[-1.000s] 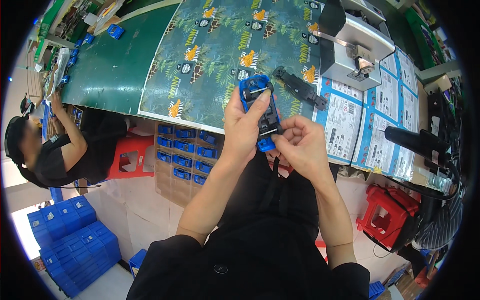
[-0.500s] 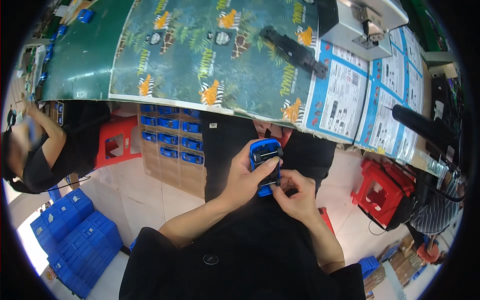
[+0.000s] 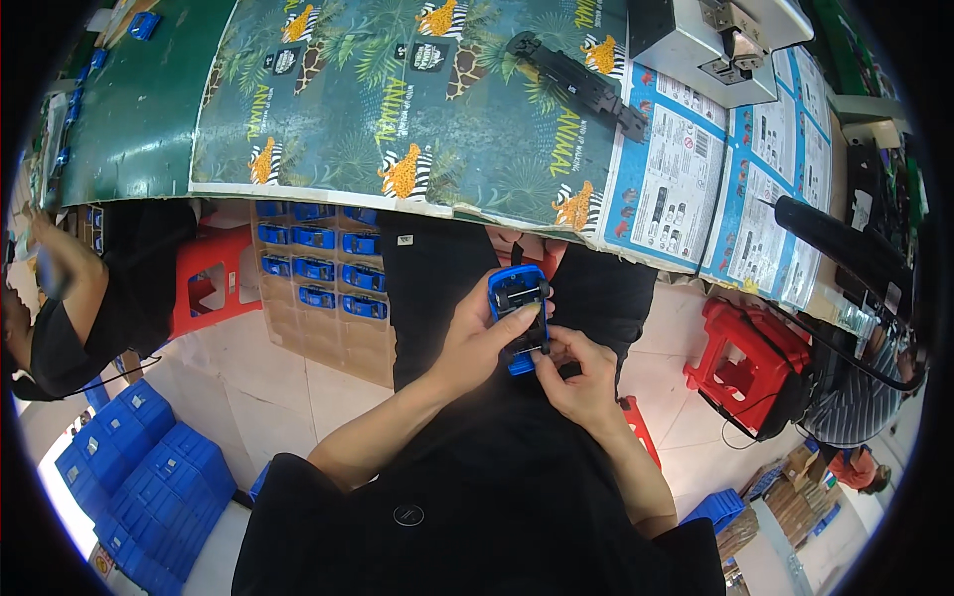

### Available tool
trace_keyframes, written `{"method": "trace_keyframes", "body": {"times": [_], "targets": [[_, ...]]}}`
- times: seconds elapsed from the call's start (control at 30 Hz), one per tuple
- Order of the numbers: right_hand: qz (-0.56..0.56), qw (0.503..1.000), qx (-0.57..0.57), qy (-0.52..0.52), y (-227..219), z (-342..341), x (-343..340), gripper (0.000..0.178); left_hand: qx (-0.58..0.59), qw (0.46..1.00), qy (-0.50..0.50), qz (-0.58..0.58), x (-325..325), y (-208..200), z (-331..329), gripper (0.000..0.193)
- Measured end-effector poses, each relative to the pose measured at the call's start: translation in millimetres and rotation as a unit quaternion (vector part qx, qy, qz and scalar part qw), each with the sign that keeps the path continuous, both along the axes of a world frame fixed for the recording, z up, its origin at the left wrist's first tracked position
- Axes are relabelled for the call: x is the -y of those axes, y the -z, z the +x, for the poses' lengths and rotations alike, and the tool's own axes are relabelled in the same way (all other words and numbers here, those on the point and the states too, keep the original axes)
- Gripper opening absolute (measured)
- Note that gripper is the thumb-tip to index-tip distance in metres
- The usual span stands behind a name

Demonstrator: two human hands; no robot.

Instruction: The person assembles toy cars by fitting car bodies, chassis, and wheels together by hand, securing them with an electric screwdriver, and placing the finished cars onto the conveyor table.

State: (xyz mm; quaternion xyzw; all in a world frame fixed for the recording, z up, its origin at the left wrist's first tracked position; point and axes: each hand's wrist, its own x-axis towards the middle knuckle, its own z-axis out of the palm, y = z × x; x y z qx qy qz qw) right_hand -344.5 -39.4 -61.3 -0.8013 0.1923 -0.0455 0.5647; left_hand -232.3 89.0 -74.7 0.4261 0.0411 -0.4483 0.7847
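A blue toy car is held over my lap with its black underside and wheels turned up. My left hand wraps round its left side, the thumb pressed across the black base. At the car's near right end, the fingertips of my right hand pinch at a wheel by a thin metal axle. Whether a separate small part sits between those fingertips cannot be made out. Beyond the hands, a long black plastic part lies on the printed sheet covering the workbench.
Several blue toy cars sit in a cardboard tray below the bench edge. A metal machine and a dark rod stand at the right. Red stools flank me, blue bins are stacked lower left, and a co-worker's arm is at left.
The view has shifted slightly, so the bench and tray appear further left. Both hands keep their hold on the car, the right fingertips still at its near wheel.
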Motion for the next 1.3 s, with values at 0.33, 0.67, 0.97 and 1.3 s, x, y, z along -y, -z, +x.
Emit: {"method": "trace_keyframes", "body": {"times": [0.33,0.67,0.97,1.3], "targets": [[0.022,0.996,-0.08,-0.011,-5,0,1,0.029,0.028,0.999,-0.02,0.031,-4,10,-8,0.03],[-0.019,0.994,-0.092,-0.046,-30,-8,31,0.028,0.108,0.99,0.08,0.051,-8,20,-24,0.035],[-0.105,0.991,0.014,-0.077,-41,9,28,0.024,0.14,0.98,0.132,0.041,-7,20,-26,0.036],[-0.161,0.981,-0.014,-0.105,-12,14,29,0.023,0.024,0.991,0.129,0.037,-5,39,-29,0.032]]}}
